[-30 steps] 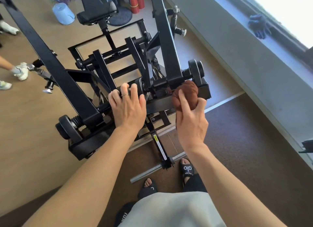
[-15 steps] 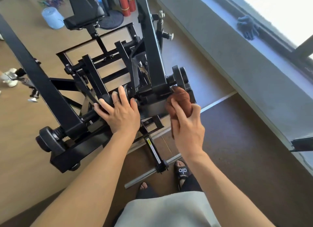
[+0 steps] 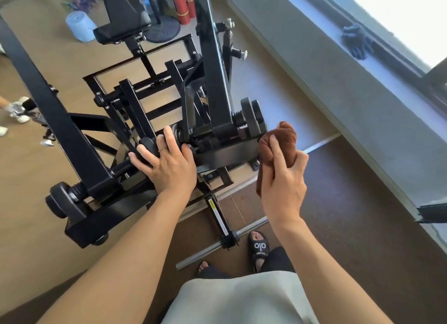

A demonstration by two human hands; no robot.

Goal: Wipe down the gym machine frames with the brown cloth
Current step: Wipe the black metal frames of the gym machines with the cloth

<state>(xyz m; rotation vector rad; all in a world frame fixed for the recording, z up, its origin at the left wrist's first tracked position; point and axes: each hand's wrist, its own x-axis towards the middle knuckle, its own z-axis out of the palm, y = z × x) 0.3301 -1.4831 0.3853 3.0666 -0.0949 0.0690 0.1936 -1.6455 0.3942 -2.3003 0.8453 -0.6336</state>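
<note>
A black gym machine frame (image 3: pixel 217 86) fills the middle of the view, with two long arms and a cross beam near me. My left hand (image 3: pixel 167 164) rests on the cross beam with its fingers spread flat over a black pivot. My right hand (image 3: pixel 283 178) grips the bunched brown cloth (image 3: pixel 280 140), held at the right end of the cross beam, just beside the grey round knob (image 3: pixel 251 118). Whether the cloth touches the frame is hard to tell.
A padded black seat (image 3: pixel 121 19) and a pale blue bucket (image 3: pixel 79 26) stand at the back. Red cylinders (image 3: pixel 183 2) lean behind the frame. A dark glove (image 3: pixel 355 40) lies on the window ledge at right. My sandalled feet (image 3: pixel 258 246) stand by a steel floor bar (image 3: pixel 208 251). Another person's shoes (image 3: pixel 17 111) are at far left.
My right hand has drawn the cloth rightward off the end of the beam, past the grey knob. My left hand stays on the cross beam. The view has shifted slightly.
</note>
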